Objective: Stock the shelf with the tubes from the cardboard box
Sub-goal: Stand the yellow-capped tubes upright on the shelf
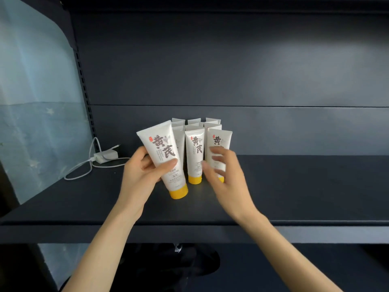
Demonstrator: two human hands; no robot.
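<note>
looks like a shop: dark metal shelf (294, 186) with slotted upright (84, 98), identical tubes (194, 154) standing in rows like stock

White charger (105, 155) trails a looped cable (66, 178); pale blue sheet (35, 81) beside it.

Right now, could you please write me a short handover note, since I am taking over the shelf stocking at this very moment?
Left hand: grips a tilted tube, cap down, at the front left of the standing tubes.
Right hand: blurred, in front of the front right tube; grip cannot be told.
Done: tubes stand cap-down in three columns on the shelf.
Left: set the held tube upright. The cardboard box is out of view.
</note>
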